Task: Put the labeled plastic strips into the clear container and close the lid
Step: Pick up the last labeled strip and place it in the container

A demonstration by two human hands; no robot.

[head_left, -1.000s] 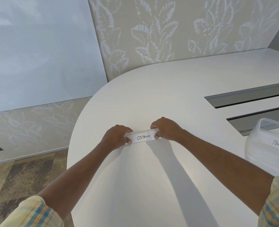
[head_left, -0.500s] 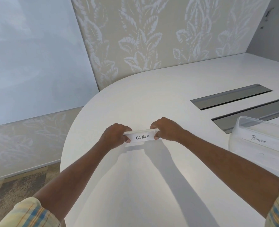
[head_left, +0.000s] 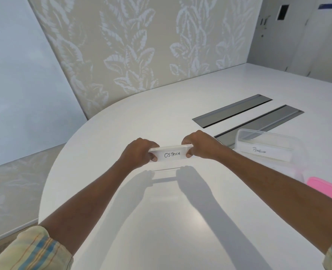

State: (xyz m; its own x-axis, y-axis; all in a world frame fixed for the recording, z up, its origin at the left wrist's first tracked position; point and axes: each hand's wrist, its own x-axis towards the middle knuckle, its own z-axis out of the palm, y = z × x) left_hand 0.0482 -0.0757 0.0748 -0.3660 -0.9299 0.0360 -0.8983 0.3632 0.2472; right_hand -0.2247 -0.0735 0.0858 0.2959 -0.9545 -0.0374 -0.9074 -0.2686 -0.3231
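Above the white table, you've got the OSTRICH strip pinched at both ends.
Left hand and right hand each clamp an end; open clear container with PENGUIN strip sits to your right, pink lid beside it.

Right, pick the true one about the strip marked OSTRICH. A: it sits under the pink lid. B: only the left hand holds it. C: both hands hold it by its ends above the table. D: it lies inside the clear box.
C: the left hand and the right hand each pinch one end of the strip, and its shadow falls on the table below it.
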